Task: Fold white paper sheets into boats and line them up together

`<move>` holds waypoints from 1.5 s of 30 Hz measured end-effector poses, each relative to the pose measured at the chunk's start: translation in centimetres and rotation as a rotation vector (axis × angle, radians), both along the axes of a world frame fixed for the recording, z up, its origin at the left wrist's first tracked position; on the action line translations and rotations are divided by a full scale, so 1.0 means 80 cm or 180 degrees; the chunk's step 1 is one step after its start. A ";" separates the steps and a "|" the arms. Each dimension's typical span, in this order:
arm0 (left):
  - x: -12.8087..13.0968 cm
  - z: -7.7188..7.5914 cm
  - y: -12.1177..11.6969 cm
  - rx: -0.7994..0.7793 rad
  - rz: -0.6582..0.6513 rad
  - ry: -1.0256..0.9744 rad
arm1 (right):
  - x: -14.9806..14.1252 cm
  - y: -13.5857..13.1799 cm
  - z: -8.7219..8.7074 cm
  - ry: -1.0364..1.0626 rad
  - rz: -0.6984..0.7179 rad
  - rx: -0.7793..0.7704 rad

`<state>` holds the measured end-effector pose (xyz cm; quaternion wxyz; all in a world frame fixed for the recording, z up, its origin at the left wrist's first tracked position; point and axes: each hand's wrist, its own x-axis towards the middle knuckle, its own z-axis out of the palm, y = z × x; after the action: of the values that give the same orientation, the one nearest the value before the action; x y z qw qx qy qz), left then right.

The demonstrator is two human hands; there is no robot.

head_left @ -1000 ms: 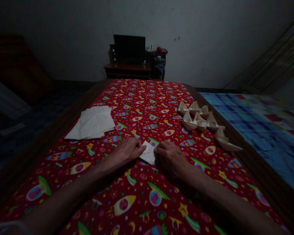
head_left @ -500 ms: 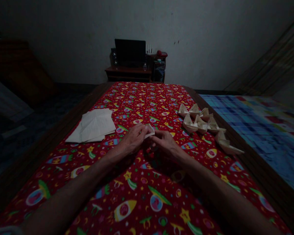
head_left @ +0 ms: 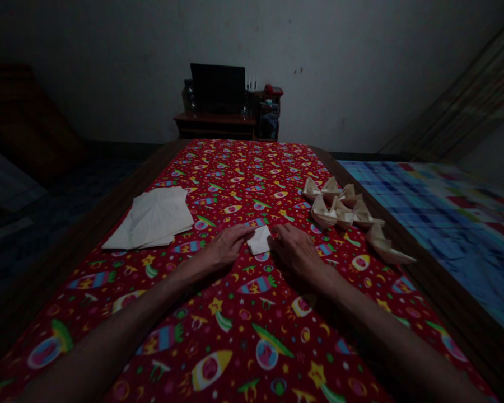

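Observation:
A small, folded piece of white paper (head_left: 259, 241) is in front of me, between my hands, with one face turned up. My left hand (head_left: 229, 243) has its thumb and fingers closed at the paper's left corner. At the right edge of the paper, my right hand (head_left: 296, 249) curls its fingers against it; the fingertips are partly hidden. On the left lies a stack of flat paper sheets (head_left: 155, 215). To the right stand several folded paper boats (head_left: 342, 212), grouped in rows near the table edge.
A red cloth (head_left: 218, 352) with rocket and star prints covers the table, whose dark wooden edge (head_left: 403, 240) shows at the right. Beyond its far end stand a monitor (head_left: 218, 87), speakers and a red telephone (head_left: 274, 89). A blue checked surface (head_left: 437, 224) lies to the right.
The folded paper was raised and pinched between both hands; now it shows a wider, square face lower down. My hands have moved slightly apart. The view has shifted a little.

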<state>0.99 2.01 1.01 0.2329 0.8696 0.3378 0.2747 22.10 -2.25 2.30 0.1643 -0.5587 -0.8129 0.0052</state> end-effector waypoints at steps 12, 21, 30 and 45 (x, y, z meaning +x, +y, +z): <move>-0.013 -0.011 0.002 0.0303 -0.0356 -0.0017 | 0.010 0.016 -0.021 0.1330 0.0814 -0.0481; -0.017 -0.011 -0.001 0.0600 -0.0560 0.0448 | 0.008 0.018 -0.014 0.1200 0.0853 -0.0577; -0.021 0.000 -0.001 0.0674 -0.0932 0.0700 | 0.012 0.021 -0.028 0.1591 0.1008 -0.0364; -0.020 0.005 -0.006 0.0454 -0.0566 0.0425 | -0.010 0.001 -0.025 0.0440 0.0783 0.0387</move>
<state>-0.59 1.55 1.39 0.1709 0.9268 0.2537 0.2178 21.28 -2.21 0.29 0.2516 -0.4422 -0.8608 0.0145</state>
